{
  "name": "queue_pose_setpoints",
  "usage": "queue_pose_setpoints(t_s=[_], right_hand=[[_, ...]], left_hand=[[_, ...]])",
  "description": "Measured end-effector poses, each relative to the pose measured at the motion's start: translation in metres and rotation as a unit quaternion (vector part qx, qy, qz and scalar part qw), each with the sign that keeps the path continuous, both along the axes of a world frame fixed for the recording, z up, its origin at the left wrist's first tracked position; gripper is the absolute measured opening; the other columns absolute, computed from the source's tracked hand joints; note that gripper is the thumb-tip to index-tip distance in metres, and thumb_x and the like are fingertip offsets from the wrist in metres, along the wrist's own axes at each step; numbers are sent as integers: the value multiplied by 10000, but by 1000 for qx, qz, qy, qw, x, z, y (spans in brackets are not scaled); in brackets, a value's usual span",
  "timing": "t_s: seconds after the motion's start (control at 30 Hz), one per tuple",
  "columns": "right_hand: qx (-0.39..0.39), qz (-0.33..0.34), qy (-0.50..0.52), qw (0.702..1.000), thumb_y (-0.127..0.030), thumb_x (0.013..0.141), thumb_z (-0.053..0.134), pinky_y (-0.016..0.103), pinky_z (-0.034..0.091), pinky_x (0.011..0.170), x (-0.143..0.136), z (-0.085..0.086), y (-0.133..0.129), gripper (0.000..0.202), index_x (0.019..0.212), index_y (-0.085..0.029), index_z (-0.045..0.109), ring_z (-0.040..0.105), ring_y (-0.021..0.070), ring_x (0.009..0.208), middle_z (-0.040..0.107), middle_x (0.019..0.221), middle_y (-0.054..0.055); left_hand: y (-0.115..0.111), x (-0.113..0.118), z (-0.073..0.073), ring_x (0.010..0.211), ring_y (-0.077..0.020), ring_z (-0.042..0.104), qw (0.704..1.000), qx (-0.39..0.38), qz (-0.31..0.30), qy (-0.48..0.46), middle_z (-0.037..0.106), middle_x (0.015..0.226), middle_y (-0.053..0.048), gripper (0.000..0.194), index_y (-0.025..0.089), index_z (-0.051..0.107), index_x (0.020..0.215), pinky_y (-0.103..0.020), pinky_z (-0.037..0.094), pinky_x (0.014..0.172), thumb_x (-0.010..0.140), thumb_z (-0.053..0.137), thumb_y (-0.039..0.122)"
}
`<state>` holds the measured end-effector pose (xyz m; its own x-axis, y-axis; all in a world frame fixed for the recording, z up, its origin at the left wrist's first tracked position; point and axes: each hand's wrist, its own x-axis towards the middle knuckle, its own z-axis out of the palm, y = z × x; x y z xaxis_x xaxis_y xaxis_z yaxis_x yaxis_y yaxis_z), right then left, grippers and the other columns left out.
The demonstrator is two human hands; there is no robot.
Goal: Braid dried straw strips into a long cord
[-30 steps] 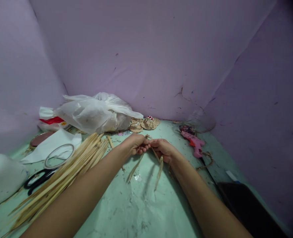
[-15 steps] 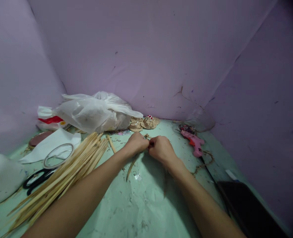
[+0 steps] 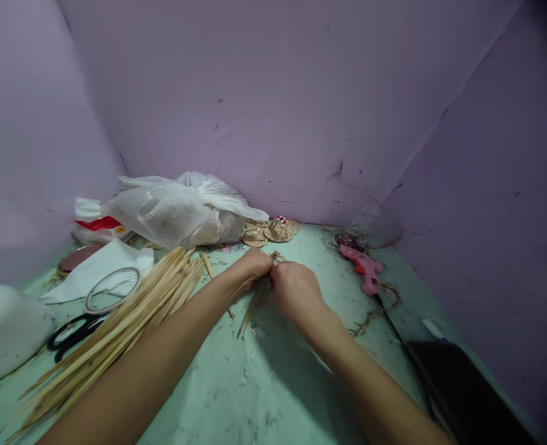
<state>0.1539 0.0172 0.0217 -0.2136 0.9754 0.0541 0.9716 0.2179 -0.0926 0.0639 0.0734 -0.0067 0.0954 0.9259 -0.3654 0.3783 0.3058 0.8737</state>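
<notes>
My left hand [image 3: 253, 267] and my right hand [image 3: 294, 285] meet over the middle of the green table [image 3: 227, 383]. Both are closed around a braided straw piece [image 3: 277, 255], whose knotted end pokes out beyond the fingers. Loose straw ends [image 3: 250, 314] hang below my left hand toward the tabletop. The part between the fingertips is hidden. To the left lies a bundle of dry straw strips [image 3: 129, 337], partly behind my left forearm.
Behind are a white plastic bag [image 3: 185, 210] and woven straw pieces [image 3: 280, 230]. On the right lie a pink glue gun [image 3: 363, 266] with a cord and a black object [image 3: 468, 389]. Black-handled scissors [image 3: 72, 334], a tape ring [image 3: 110, 290] and a white bottle [image 3: 8, 334] are left.
My right hand has shifted slightly left and turned, its knuckles now nearer my left hand. The hanging straw ends have moved and spread a little. The whole view has shifted slightly.
</notes>
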Motion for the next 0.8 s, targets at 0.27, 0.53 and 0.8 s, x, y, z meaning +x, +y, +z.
queue_pose_setpoints(t_s=[0.27,0.53,0.8], right_hand=[[-64,-151,359,919,-253,667,506,200,313,442,41,0,34,195,681,-116,644,482,106,478,549,512,22],[-273,-146,559,769,-126,623,480,171,170,311,16,-33,37,118,506,-124,495,271,34,301,379,363,-46],[-242,-156,541,790,-162,563,507,189,118,300,20,-43,41,79,491,-131,514,212,30,279,358,327,-64]], left_hand=[[8,-20,7,311,-14,144,986,-97,-111,-74,267,359,74,136,133,437,484,-196,45,350,544,557,150],[5,-18,4,286,-21,165,988,-73,-133,-43,274,342,73,95,138,433,462,-187,60,332,531,499,140],[-1,-11,20,471,-135,466,949,61,-116,287,467,405,-16,66,147,546,457,-211,287,424,487,580,196]])
